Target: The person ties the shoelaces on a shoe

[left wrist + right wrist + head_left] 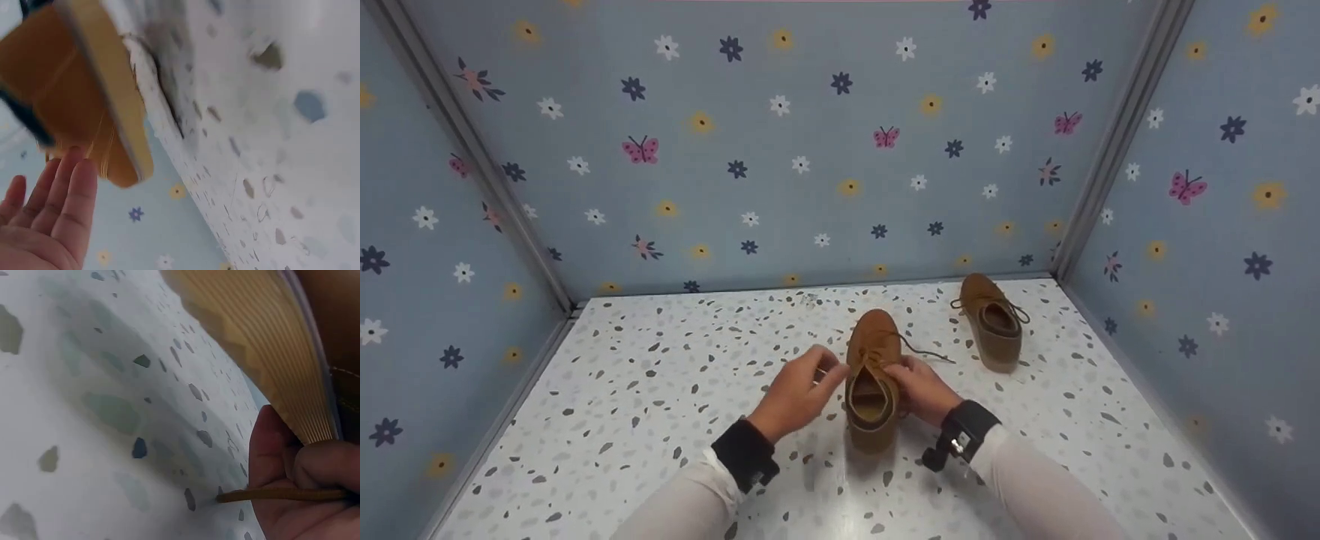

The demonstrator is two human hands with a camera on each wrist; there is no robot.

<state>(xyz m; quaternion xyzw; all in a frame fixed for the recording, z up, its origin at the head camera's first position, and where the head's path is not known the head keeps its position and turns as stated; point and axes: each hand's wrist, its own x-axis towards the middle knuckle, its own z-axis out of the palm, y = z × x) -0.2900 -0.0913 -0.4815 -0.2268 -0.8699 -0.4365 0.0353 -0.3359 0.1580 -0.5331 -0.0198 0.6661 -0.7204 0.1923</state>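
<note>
A brown lace-up shoe (877, 328) stands in front of me on the speckled floor, toe pointing away. My right hand (926, 390) grips its right side, thumb at the lace opening. In the right wrist view, curled fingers (320, 467) lie by the ribbed tan sole (247, 343), and a brown lace (275, 494) crosses the hand. To the left of the shoe is my left hand (797, 391), holding nothing. The left wrist view has its fingers (79, 197) fairly straight, their tips at the shoe's side (62, 84); whether they touch is unclear. A loose lace (926, 352) trails right.
A matching brown shoe (985, 300) with loose laces stands farther back on the right. Blue flowered panels (810, 202) enclose the white speckled floor (660, 375) at the back and both sides, meeting at grey corner posts (487, 165).
</note>
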